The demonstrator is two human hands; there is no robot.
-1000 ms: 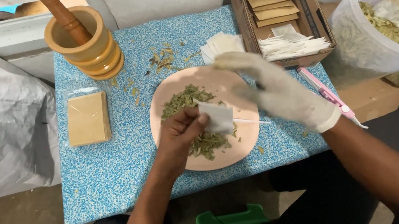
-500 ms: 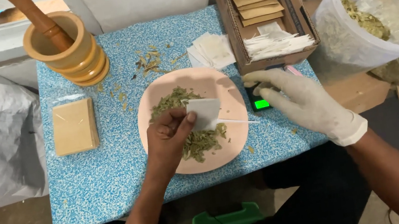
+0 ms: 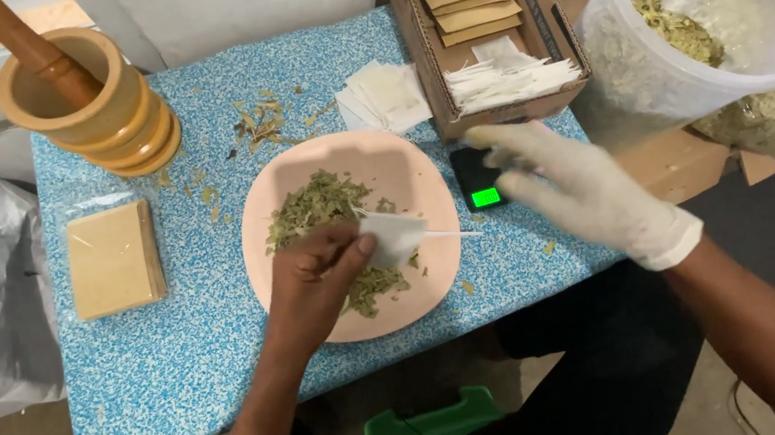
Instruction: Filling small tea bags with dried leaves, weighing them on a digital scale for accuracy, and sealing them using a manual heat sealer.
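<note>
the bare left hand [image 3: 316, 283] pinched a small white bag [image 3: 395, 237] over the pink plate [image 3: 424, 192] of dried leaves [image 3: 315, 202]. the gloved right hand [image 3: 570, 187], fingers spread and holding nothing, hovered right of the plate, farther from the bag.

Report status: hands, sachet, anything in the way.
Left hand pinching white sachet over pink plate of dried leaves. Right hand, gloved, open above small scale. Nothing blocking.
</note>
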